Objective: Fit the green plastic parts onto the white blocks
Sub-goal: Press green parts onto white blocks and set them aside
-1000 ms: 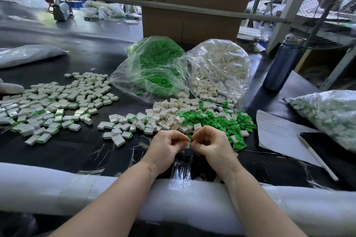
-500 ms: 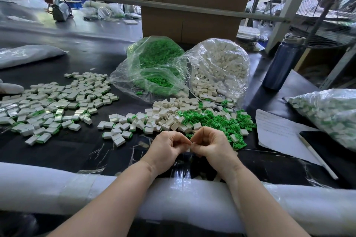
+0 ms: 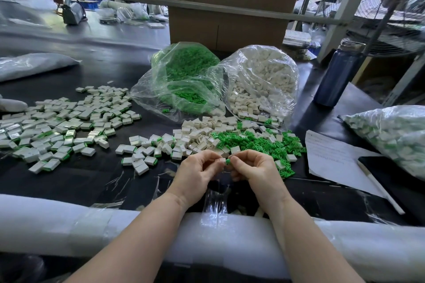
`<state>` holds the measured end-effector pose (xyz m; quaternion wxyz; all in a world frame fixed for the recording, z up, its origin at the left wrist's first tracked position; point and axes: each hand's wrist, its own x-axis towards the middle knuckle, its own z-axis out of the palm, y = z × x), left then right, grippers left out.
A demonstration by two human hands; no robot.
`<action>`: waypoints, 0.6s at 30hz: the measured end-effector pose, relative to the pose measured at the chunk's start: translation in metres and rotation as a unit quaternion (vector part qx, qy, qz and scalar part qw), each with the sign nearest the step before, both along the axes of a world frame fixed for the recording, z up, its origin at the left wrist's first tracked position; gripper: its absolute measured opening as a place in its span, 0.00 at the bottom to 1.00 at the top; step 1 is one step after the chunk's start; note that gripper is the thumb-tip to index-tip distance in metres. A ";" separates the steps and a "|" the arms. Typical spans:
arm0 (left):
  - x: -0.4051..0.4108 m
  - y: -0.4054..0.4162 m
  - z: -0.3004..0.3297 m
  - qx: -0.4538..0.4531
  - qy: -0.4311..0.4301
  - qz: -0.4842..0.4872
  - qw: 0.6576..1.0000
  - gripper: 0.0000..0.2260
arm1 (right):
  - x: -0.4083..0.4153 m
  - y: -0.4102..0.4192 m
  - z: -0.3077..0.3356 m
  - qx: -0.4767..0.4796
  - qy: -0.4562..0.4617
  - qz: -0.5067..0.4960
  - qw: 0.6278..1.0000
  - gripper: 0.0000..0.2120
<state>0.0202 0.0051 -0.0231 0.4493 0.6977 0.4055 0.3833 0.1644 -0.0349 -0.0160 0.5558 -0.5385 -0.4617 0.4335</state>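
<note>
Fingers: your left hand [image 3: 197,173] pinches a white block [image 3: 222,160]; your right hand [image 3: 253,169] pinches a green part [image 3: 228,161] against it, near centre.
Table [image 3: 96,181]: open dark room lies near left of your hands; the padded edge [image 3: 69,225] runs just under your wrists.
Piles: finished blocks [image 3: 57,128] far left, loose white blocks [image 3: 195,138] and loose green parts [image 3: 259,142] just beyond your fingers.
Risk: you could skew the part; tilted pressing would jam it or flick it away.
</note>
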 end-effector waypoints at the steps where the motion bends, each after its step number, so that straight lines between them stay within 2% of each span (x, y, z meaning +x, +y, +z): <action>1: 0.000 0.001 0.000 -0.003 0.004 0.002 1.000 0.05 | 0.000 0.000 0.000 -0.001 -0.009 0.002 1.000 0.04; 7: 0.000 0.002 -0.003 -0.017 0.045 -0.001 0.999 0.04 | -0.005 0.000 -0.001 -0.020 -0.065 -0.010 0.998 0.08; 12: 0.000 0.003 -0.005 0.009 0.099 -0.019 0.995 0.05 | -0.005 0.000 -0.001 -0.029 -0.116 0.012 0.993 0.09; 14: -0.001 0.003 -0.005 0.007 0.092 -0.027 0.995 0.06 | -0.004 0.000 0.000 -0.028 -0.108 0.015 0.994 0.08; 18: 0.001 0.002 -0.003 -0.027 0.015 -0.025 0.999 0.04 | -0.004 0.001 -0.001 -0.007 -0.023 -0.012 1.000 0.06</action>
